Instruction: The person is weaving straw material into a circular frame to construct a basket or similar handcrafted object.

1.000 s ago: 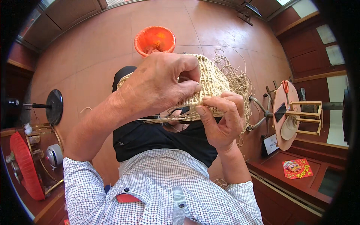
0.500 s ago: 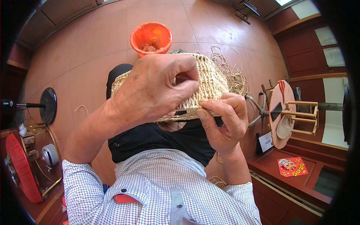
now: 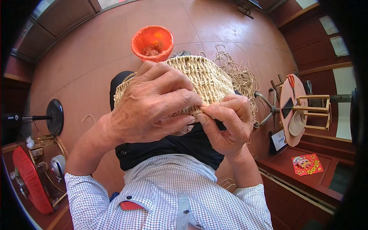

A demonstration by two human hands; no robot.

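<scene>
Here, basket [image 3: 203, 78] held over lap, rim edge toward body. Left hand [image 3: 153, 105] draped over rim, fingers curled, pinching. Right hand [image 3: 228, 122] just beside, fingertips meeting left's at rim, strand pinched. Loose straw [image 3: 241, 73] right of basket.

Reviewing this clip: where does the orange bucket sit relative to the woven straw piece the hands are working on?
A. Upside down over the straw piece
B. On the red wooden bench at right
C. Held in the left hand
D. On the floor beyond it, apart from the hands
D: the orange bucket stands upright on the tiled floor beyond the woven straw piece, which the left hand and right hand pinch at its near edge.
</scene>
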